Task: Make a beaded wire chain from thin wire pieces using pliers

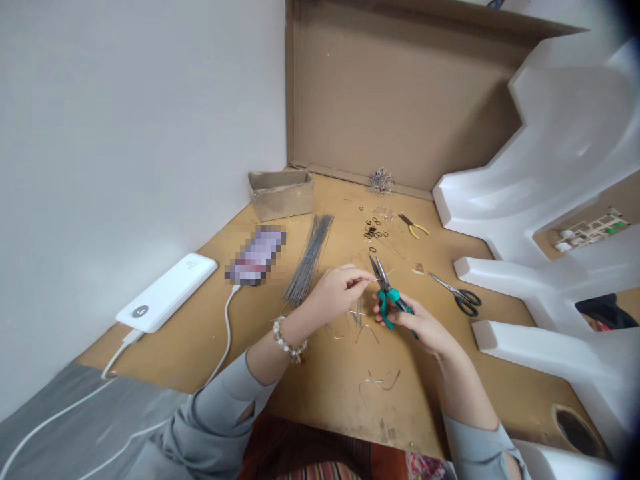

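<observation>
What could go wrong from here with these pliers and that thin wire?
1. A nip: the left grip holds the thin wire close to the jaws of the pliers in the right grip, so a slip might pinch a finger.
2. A spill: the wire bundle lies beside the left arm, which could brush it.
3. A prick: loose wire pieces on the table might scratch skin.

Single camera, worn on the person's head. It looks from above the near edge of the worktop [417, 403], facing forward and down toward the cardboard panel [400, 100] at the far edge. Range is close: left hand [345, 291] and right hand [417, 321] sit below centre. Coverage is wide, spanning the wall [140, 120] along the left edge and the white moulded piece [580, 113] along the right.
</observation>
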